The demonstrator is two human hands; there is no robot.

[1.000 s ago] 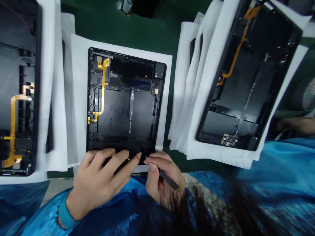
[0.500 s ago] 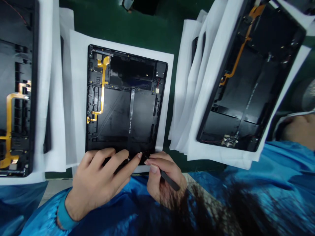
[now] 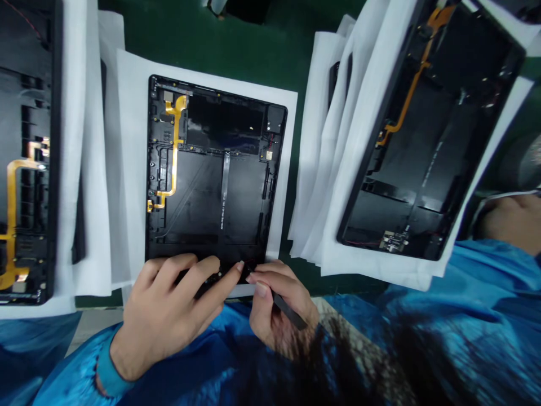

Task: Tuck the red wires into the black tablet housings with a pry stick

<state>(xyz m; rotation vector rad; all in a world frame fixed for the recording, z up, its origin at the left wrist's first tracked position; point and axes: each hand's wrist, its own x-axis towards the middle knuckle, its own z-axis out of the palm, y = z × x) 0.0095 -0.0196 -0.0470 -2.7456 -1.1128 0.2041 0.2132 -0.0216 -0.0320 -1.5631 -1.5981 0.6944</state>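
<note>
A black tablet back housing (image 3: 198, 197) lies open side up on white sheet foam. An orange flex cable (image 3: 174, 163) runs down its left side, and a dark ribbon with white print (image 3: 225, 192) crosses its middle. My left hand (image 3: 169, 304) rests over the near edge with its fingers spread, the index fingertip pressing near the lower right. Close beside that fingertip, my right hand (image 3: 281, 310) pinches black tweezers (image 3: 289, 312), their tip down at the housing's near edge. The small part under the fingertips is mostly hidden.
To the right, another tablet housing (image 3: 406, 169) lies tilted on stacked white sheets (image 3: 325, 141). A further housing (image 3: 29, 124) is at the left edge on more sheets. Everything rests on a green table (image 3: 169, 28). Another person's hand (image 3: 513, 223) shows at far right.
The view has shifted very slightly. My right hand and the tweezers have moved a little to the left; my left hand stays in place on the housing.
</note>
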